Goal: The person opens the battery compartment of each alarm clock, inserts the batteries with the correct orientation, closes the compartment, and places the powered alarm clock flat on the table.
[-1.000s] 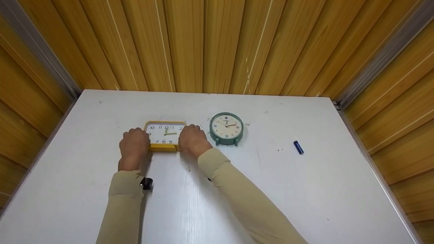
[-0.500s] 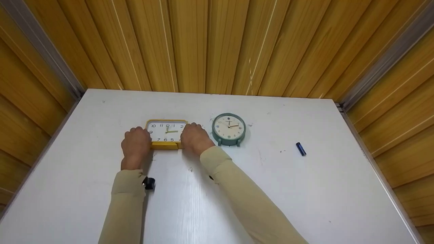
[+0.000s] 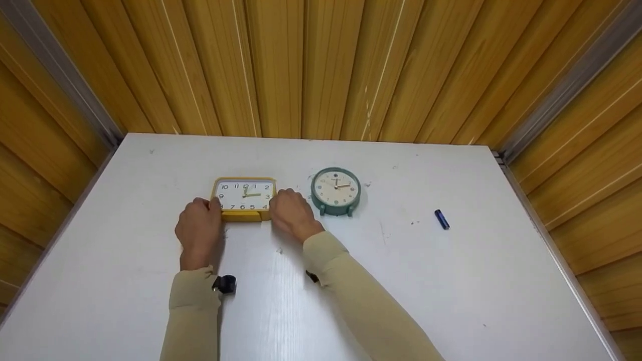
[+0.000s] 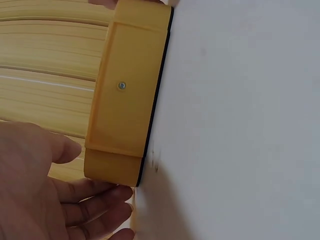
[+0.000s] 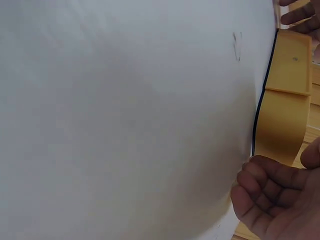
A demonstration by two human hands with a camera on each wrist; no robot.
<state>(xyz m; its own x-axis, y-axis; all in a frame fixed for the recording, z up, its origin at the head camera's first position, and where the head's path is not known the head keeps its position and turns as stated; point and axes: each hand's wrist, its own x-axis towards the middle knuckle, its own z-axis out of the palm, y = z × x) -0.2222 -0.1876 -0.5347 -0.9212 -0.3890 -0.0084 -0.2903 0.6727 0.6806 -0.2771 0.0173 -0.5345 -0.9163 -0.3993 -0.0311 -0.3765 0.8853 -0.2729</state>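
A yellow rectangular clock (image 3: 246, 195) lies face up on the white table, its dark back edge against the surface. At its left end is my left hand (image 3: 198, 228). In the left wrist view the thumb (image 4: 66, 149) stands off the clock, while the loosely bent fingers (image 4: 95, 207) lie at its end. My right hand (image 3: 293, 213) is at the clock's right end, touching or very near it. There the fingers (image 5: 265, 185) are loosely curled beside the corner, the thumb held apart. A round green clock (image 3: 335, 191) lies face up just right of my right hand.
A blue battery (image 3: 442, 219) lies farther right on the white table (image 3: 401, 281). Wood-grain panels (image 3: 326, 65) rise behind the table and on both sides. A small black device (image 3: 225, 284) is strapped to the left wrist.
Both hands have slid toward the near side and loosened from the yellow clock's ends, uncovering more of its face. The yellow clock, green clock and battery keep their places; the head view shifts slightly.
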